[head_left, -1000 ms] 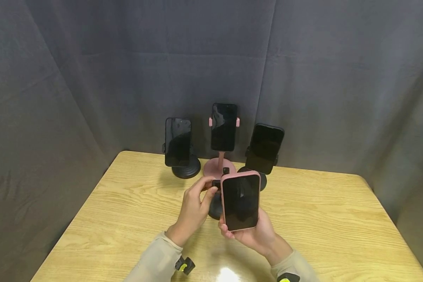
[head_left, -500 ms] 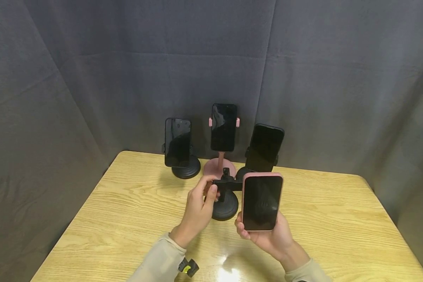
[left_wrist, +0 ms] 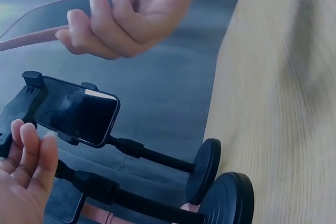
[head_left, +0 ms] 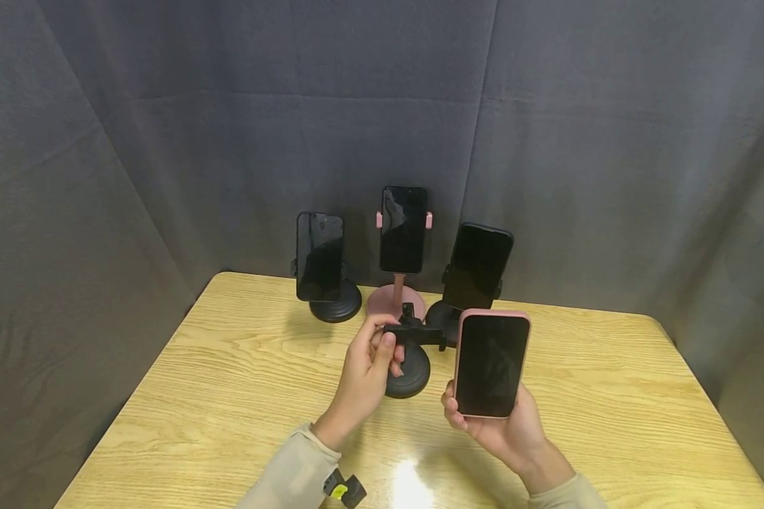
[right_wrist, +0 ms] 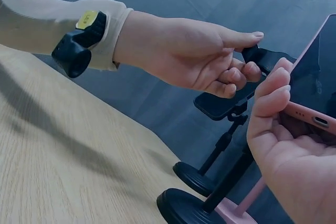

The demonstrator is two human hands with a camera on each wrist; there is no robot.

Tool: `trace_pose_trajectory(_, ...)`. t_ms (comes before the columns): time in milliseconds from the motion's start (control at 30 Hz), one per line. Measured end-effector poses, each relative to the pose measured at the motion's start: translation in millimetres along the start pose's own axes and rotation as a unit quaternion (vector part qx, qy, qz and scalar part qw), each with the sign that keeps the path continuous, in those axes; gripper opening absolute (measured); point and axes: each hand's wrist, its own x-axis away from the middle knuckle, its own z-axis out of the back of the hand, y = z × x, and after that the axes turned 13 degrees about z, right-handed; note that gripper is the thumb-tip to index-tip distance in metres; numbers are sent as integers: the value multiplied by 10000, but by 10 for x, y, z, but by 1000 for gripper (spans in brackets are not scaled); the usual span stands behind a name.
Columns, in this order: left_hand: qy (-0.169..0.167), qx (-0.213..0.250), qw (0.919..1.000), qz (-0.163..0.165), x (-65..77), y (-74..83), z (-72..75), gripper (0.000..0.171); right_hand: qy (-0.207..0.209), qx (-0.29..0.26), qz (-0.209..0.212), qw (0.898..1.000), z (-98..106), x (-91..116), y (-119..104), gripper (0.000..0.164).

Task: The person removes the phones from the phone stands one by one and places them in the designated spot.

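My left hand (head_left: 364, 367) pinches the left end of the clamp on a black phone stand (head_left: 409, 373), thumb in front and fingers behind. The clamp's crossbar lies sideways with no phone in it, and the round base stands on the table. To the right of that stand, my right hand (head_left: 506, 431) holds a phone in a pink case (head_left: 492, 364) upright above the table, its dark screen facing me. In the right wrist view the fingers (right_wrist: 273, 90) curl around the phone's lower edge. The left wrist view shows the same black stand's pole (left_wrist: 152, 203) and base.
Behind stand three more phones in holders: a black phone (head_left: 320, 258) on a black stand at left, another phone (head_left: 404, 230) on a pink stand in the middle, and a tilted phone (head_left: 479, 265) at right. A grey curtain (head_left: 382, 92) hangs behind the wooden table (head_left: 184, 396).
The pink-cased phone has moved right with my right hand, away from the front stand, uncovering its clamp and base. My left hand stays at the clamp's left end, shifted slightly right.
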Motion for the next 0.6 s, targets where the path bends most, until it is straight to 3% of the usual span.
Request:
trace_pose_trajectory(233, -195, 540, 9980, 245, 19, 36, 7, 30, 39, -172, 43, 9998, -5, -16, -25, 70)
trace_pose_trajectory(600, -252, 573, 9974, 343, 28, 34, 25, 34, 217, -242, 18, 9995, 33, 11, -56, 74)
